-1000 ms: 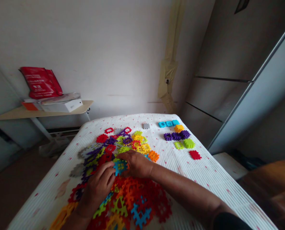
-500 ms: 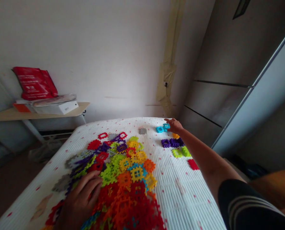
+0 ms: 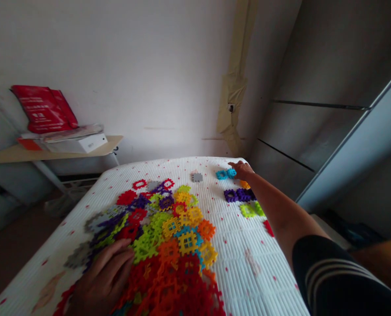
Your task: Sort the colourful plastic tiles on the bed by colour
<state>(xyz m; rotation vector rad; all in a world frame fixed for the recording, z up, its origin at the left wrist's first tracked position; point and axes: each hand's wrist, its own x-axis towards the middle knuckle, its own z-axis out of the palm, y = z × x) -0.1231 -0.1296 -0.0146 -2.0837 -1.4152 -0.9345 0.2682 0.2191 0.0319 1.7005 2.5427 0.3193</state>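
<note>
At the far right of the padded cloth, my right hand (image 3: 243, 168) has a finger stretched out above a light-blue interlocking plastic piece (image 3: 231, 173). That piece lies beside another light-blue piece (image 3: 221, 174); the hand partly hides the fingers below. My left hand (image 3: 105, 272) rests on the left edge of a large heap of mixed interlocking pieces (image 3: 169, 250), its fingers extended and slightly bent, with nothing visibly held. Near my right forearm lie purple pieces (image 3: 230, 195), lime-green pieces (image 3: 248, 210), an orange piece (image 3: 244, 184) and a partly covered red piece (image 3: 268, 228).
A lone grey piece (image 3: 197, 177) lies near the far edge of the white ribbed cloth (image 3: 248, 245). At left, a side table (image 3: 113, 142) carries a white box (image 3: 90, 143) and a red bag (image 3: 44, 109). Grey cabinet doors (image 3: 307, 131) stand at right.
The light-blue piece by my right hand has tipped down from a raised position and lies lower beside its neighbour. My left hand has shifted slightly down and left; the view has turned a little.
</note>
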